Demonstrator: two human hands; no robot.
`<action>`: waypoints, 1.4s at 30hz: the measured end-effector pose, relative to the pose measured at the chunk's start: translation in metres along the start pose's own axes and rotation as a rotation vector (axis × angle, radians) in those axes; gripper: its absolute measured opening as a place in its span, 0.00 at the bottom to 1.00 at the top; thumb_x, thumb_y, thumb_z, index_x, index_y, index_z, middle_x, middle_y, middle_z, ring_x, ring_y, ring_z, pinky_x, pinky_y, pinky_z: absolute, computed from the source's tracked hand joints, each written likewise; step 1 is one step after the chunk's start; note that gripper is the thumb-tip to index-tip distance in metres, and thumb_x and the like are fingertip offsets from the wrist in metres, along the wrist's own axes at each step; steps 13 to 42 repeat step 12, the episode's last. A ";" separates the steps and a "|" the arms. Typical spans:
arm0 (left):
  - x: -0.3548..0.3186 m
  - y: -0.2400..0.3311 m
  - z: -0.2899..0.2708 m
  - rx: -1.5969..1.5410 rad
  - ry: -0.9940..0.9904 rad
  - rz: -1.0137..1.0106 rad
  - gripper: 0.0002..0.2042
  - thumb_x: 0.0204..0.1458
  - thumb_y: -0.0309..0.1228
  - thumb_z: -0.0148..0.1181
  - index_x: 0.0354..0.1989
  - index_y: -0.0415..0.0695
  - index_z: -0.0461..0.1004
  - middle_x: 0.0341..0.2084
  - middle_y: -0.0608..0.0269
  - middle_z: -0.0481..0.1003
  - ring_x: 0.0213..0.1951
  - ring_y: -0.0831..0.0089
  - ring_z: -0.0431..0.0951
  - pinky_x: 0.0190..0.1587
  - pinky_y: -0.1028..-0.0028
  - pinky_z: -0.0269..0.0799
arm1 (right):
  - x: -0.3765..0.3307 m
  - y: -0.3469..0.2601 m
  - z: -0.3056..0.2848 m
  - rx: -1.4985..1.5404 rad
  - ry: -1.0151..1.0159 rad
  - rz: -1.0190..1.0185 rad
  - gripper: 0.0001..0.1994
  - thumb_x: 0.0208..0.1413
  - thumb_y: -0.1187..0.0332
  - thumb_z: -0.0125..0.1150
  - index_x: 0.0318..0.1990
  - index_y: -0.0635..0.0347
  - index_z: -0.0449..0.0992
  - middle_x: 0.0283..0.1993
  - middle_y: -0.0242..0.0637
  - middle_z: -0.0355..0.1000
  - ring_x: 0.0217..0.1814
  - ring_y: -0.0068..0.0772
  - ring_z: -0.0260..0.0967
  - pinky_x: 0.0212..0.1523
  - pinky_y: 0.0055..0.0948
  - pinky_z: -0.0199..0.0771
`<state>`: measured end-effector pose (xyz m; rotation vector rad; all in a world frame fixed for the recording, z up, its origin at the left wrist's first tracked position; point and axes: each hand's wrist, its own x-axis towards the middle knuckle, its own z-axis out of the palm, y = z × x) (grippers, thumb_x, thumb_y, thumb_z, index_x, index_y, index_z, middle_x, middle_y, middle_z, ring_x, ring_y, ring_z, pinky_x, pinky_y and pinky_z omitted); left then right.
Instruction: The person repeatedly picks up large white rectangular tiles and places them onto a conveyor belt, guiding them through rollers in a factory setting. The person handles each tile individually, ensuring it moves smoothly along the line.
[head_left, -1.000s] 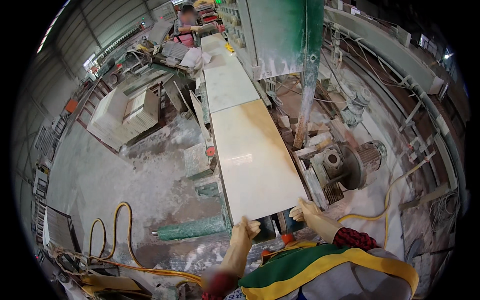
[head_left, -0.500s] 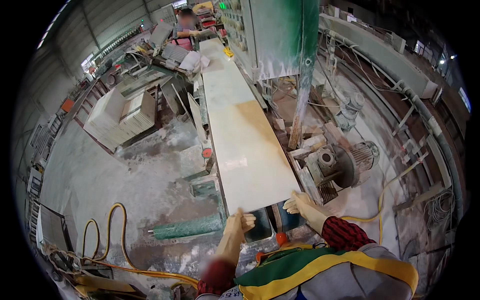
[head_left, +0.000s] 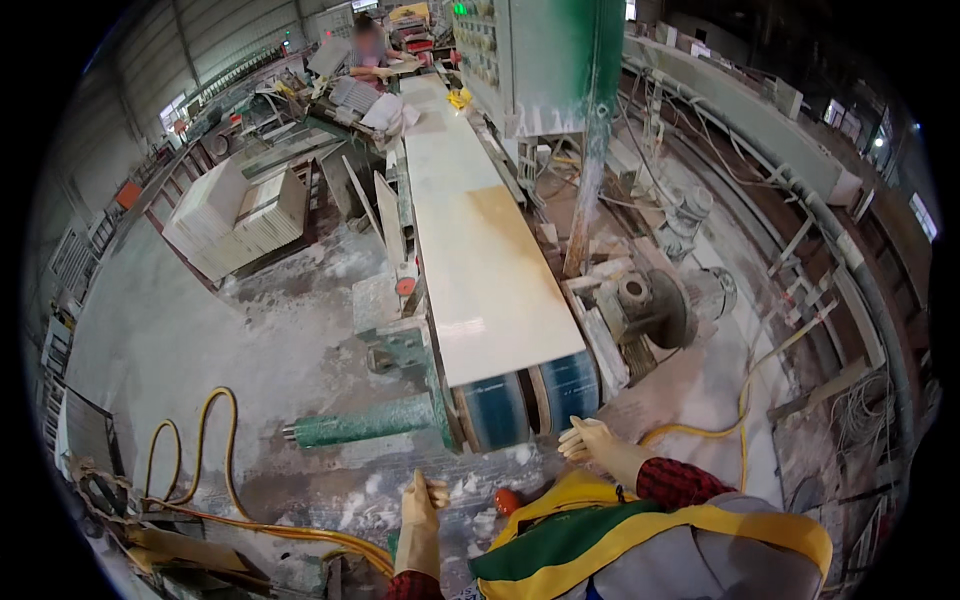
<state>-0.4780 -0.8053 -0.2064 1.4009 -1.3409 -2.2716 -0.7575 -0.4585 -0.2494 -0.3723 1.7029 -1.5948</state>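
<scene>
A pale cream stone slab point(head_left: 490, 300) with a brown stained right side lies flat on a narrow conveyor. Its near edge rests over two dark blue rollers or belts point(head_left: 495, 410) at the conveyor's end. My left hand point(head_left: 423, 497), in a cream-coloured glove, is below and left of that end, away from the slab, with fingers loosely bent and nothing in them. Close to the right blue roller, my right hand point(head_left: 597, 442), gloved alike, has its fingers stretched out and apart from the slab. More pale slabs point(head_left: 445, 150) lie end to end farther up the conveyor.
A green cylinder point(head_left: 365, 422) juts left from the conveyor frame. A dusty motor point(head_left: 655, 305) stands on its right. Stacked tiles point(head_left: 240, 220) sit at left, and yellow hoses point(head_left: 232, 455) cross the floor. A green cabinet point(head_left: 560, 70) and another person point(head_left: 368, 55) are farther off.
Both hands have let go of the slab's near edge and drawn back toward me. The slab now lies farther up the conveyor, exposing more of the blue rollers.
</scene>
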 end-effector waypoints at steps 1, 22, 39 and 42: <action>-0.009 -0.012 -0.016 -0.007 0.014 -0.014 0.34 0.77 0.55 0.50 0.35 0.30 0.82 0.18 0.56 0.77 0.18 0.68 0.72 0.24 0.67 0.71 | -0.001 0.034 -0.008 -0.190 -0.120 -0.413 0.29 0.79 0.45 0.53 0.55 0.70 0.83 0.47 0.52 0.87 0.41 0.42 0.87 0.43 0.39 0.90; -0.147 -0.225 -0.071 0.665 -0.158 0.120 0.28 0.77 0.51 0.51 0.51 0.32 0.82 0.29 0.45 0.84 0.26 0.59 0.83 0.30 0.64 0.80 | -0.055 0.040 0.004 -0.596 -0.267 0.364 0.27 0.73 0.48 0.57 0.47 0.70 0.82 0.40 0.48 0.87 0.32 0.39 0.82 0.37 0.39 0.81; -0.147 -0.225 -0.071 0.665 -0.158 0.120 0.28 0.77 0.51 0.51 0.51 0.32 0.82 0.29 0.45 0.84 0.26 0.59 0.83 0.30 0.64 0.80 | -0.055 0.040 0.004 -0.596 -0.267 0.364 0.27 0.73 0.48 0.57 0.47 0.70 0.82 0.40 0.48 0.87 0.32 0.39 0.82 0.37 0.39 0.81; -0.147 -0.225 -0.071 0.665 -0.158 0.120 0.28 0.77 0.51 0.51 0.51 0.32 0.82 0.29 0.45 0.84 0.26 0.59 0.83 0.30 0.64 0.80 | -0.055 0.040 0.004 -0.596 -0.267 0.364 0.27 0.73 0.48 0.57 0.47 0.70 0.82 0.40 0.48 0.87 0.32 0.39 0.82 0.37 0.39 0.81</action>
